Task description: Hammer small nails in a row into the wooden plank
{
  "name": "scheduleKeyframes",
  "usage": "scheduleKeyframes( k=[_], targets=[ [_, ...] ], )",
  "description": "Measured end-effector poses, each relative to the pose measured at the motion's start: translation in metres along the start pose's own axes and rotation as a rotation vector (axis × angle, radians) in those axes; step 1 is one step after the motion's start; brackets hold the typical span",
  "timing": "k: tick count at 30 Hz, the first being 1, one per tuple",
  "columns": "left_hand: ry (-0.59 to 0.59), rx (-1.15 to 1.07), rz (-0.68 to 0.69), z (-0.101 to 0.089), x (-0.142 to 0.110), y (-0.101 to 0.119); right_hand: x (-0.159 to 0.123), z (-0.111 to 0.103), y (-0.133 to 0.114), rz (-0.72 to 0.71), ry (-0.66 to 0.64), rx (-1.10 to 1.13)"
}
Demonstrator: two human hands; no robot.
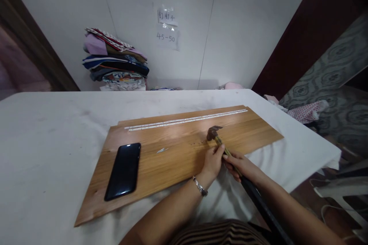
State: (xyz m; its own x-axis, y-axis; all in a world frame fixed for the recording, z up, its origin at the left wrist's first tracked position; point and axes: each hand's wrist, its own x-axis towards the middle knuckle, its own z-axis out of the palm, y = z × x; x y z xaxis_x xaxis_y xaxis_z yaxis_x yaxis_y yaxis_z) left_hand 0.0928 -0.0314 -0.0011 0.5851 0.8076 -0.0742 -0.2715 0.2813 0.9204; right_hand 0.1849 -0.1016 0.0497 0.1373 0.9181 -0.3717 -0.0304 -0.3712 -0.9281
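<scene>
A claw hammer (223,148) with a rusty head and a long handle, black at the lower end, lies slantwise over the wooden board (172,164). My right hand (240,165) is closed round the handle. Just above it on the handle, my left hand (212,161), with a metal bracelet at the wrist, is closed too, thumb against the handle. The hammer's head is over the board, beside a short row of small marks or nail heads (197,143), too small to tell which. Several loose nails (162,150) lie in a little pile left of the hands.
A black phone (123,171) lies on the board's left end. Two white measuring strips (186,120) run along its far side. The board rests on a white-covered table (51,153). Folded clothes (116,61) are stacked by the wall; a white plastic chair (345,189) stands at right.
</scene>
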Motion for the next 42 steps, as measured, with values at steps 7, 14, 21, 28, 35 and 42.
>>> scheduleKeyframes(
  k=[7,14,21,28,35,42],
  targets=[
    [-0.012,-0.014,0.010,0.0009,0.0007,-0.0004,-0.0025,0.0006,-0.0034,0.009,0.015,-0.019],
    [-0.006,-0.026,0.001,0.0002,0.0016,-0.0024,0.0014,-0.0009,-0.0004,-0.005,-0.008,-0.005],
    [-0.012,-0.014,0.021,0.0002,0.0017,0.0012,-0.0014,0.0000,-0.0031,-0.017,0.003,-0.015],
    [0.007,-0.001,0.010,0.0002,-0.0002,0.0014,0.0003,-0.0003,-0.0011,0.000,0.006,-0.013],
    [0.005,-0.008,0.007,0.0007,0.0001,0.0027,-0.0015,0.0012,-0.0033,-0.013,-0.001,-0.022],
    [-0.010,-0.011,-0.001,0.0006,0.0005,-0.0004,0.0006,-0.0022,0.0028,0.003,-0.004,-0.019]
  ],
)
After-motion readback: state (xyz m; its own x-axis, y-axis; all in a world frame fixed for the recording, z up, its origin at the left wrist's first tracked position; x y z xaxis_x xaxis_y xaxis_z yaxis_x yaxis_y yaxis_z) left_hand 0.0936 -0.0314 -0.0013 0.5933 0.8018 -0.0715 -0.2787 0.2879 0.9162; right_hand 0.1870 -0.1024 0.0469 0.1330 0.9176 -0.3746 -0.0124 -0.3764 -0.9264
